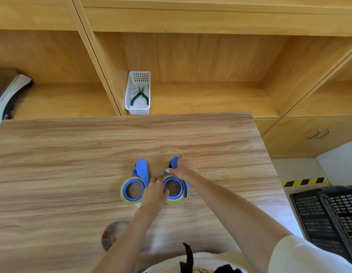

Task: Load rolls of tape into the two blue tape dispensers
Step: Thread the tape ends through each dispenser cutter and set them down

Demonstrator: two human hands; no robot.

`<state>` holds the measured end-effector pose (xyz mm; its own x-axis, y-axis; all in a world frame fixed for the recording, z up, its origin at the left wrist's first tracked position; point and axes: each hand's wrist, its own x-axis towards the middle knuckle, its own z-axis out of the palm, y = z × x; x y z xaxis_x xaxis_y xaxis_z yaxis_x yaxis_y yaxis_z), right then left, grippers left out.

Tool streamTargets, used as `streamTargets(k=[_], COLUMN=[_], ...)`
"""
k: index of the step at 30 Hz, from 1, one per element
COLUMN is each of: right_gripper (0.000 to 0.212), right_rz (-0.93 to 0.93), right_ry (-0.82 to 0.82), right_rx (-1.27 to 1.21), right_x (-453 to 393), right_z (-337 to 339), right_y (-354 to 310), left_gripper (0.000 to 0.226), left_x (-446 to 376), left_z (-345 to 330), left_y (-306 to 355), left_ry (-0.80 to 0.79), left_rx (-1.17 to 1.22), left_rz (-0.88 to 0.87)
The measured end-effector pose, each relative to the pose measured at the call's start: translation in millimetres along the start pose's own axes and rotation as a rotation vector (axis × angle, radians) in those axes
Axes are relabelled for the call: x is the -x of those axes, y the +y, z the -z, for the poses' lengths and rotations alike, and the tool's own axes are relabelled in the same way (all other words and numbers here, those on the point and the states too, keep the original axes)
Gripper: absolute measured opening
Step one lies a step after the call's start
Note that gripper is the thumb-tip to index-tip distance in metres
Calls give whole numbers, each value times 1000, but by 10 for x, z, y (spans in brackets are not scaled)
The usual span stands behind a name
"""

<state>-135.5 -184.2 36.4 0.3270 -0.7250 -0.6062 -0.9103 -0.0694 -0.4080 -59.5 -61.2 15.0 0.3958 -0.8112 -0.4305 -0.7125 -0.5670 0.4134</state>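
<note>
Both blue dispensers are lying side by side on the tabletop (72,154), and each seems to be carrying a roll already; the left dispenser (134,186) is sitting untouched, while I am working on the right dispenser (174,186); my left hand (155,191) is gripping its roll's rim; my right hand (181,167) is pinching its upper end, probably seating the tape; a spare roll (112,234) is lying nearer me.

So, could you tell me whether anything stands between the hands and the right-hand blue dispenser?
Nothing visible does: the right hand and left hand already rest on the right-hand blue plastic tape dispenser.
</note>
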Motion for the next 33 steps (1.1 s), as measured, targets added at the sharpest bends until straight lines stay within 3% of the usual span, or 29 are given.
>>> streamTargets(k=[5, 12, 21, 26, 30, 33], right_gripper=[76, 39, 42, 38, 16, 20], right_rz=[-16, -79, -153, -79, -18, -3], right_ry=[-4, -8, 44, -4, -28, -26], right_rx=[-5, -183, -323, -245, -169, -114], right_x=[-65, -193, -191, -174, -145, -106], right_z=[-66, -124, -145, -135, -129, -114], right_y=[-42, -16, 3, 85, 145, 132], left_gripper=[38, 45, 40, 51, 53, 51], left_x=[-96, -113, -38, 40, 127, 193], left_z=[-15, -85, -77, -40, 14, 67], left_y=[7, -44, -55, -16, -13, -48], left_ry=[-69, -92, -65, -80, -86, -75], left_rx=[-84, -97, -55, 27, 72, 59], left_rz=[42, 58, 67, 65, 19, -21])
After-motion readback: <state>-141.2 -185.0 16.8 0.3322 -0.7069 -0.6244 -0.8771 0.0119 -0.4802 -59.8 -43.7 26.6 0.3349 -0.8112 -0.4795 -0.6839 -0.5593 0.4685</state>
